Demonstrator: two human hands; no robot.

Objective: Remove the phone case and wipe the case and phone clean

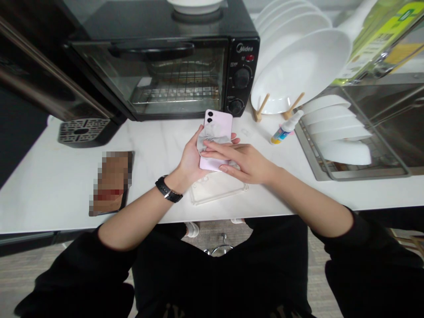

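Note:
A pink phone [221, 118] lies back side up in my left hand [190, 157], with its two camera lenses at the top left. My left fingers curl round its far edge, their tips showing on the right. A crumpled grey cloth [212, 132] covers the middle of the phone's back. My right hand [247, 163] presses the cloth against the phone with its fingertips. Below the phone, a clear phone case [220, 191] rests on the white counter [159, 145]. To the right stands a small tilted-looking spray bottle [282, 132] with a white nozzle.
A black toaster oven [172, 75] stands behind my hands. White plates [301, 66] sit in a wooden rack, with white bowls [341, 128] over the sink at right. A second phone [111, 183], its screen blurred, lies at left near a black drip tray [84, 131].

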